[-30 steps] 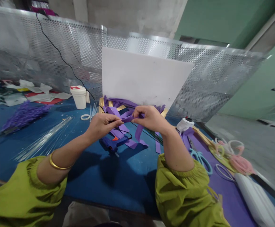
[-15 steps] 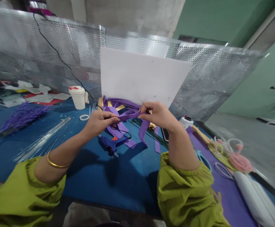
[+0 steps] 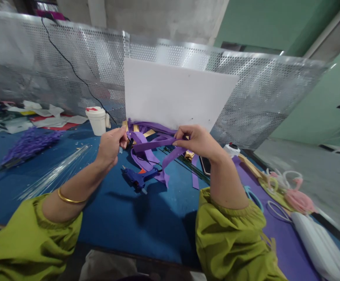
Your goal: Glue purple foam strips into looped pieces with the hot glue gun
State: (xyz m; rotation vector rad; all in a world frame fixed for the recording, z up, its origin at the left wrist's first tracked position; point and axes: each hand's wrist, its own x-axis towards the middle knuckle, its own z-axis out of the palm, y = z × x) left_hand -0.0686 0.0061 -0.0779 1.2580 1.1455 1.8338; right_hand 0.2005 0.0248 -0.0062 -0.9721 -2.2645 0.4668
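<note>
My right hand [image 3: 195,141] pinches a purple strip [image 3: 154,145] of flat, foam-like or felt-like material between thumb and fingers. One length of it points left in the air, and another hangs down towards the glue gun. My left hand [image 3: 110,146] is closed, thumb against fingers, left of the strip's free end and apart from it. Whatever its fingertips hold, if anything, I cannot make out. Below the strip a blue glue gun [image 3: 137,179] with an orange trigger lies on the table. More purple strips [image 3: 140,137] lie loosely behind it.
A white board [image 3: 176,93] leans on a perforated metal screen [image 3: 254,93]. Left are a white cup [image 3: 96,121], clear thin sticks [image 3: 55,171] and a purple flower spike [image 3: 31,144]. Green stems [image 3: 197,171], a phone [image 3: 205,166] and light-blue scissors handles [image 3: 253,197] lie right.
My left hand has let go of the purple strip and moved left, its fingers closed. The strip's left end is now free. My right hand stays nearly in place, still gripping it.
</note>
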